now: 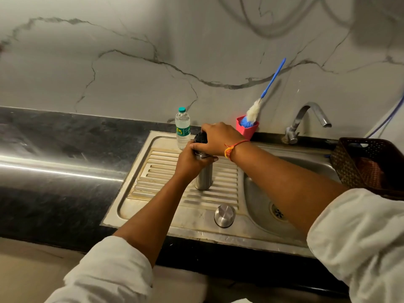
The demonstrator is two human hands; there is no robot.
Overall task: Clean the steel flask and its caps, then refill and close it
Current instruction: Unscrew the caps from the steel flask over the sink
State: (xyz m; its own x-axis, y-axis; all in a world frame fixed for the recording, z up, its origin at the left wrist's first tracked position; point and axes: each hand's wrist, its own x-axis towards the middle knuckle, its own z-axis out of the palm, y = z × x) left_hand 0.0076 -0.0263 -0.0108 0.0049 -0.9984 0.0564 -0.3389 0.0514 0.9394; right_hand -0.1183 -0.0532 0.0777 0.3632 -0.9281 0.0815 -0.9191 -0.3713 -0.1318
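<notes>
While the left hand [189, 164] grasps the flask [204, 178] to steady it upright on the drainboard [157, 171], the right hand [218, 136] grips the black cap [200, 137] on top, probably to twist it; the steel cap [224, 216] lies set aside nearby.

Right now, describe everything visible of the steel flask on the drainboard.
The steel flask is a slim cylinder of brushed metal, standing upright on the ribbed drainboard beside the sink bowl. A black cap sits on its mouth. The left hand grips its upper body, and the right hand holds the cap from above. Only the lower body and part of the cap show; whether the cap is screwed tight cannot be told.
</notes>
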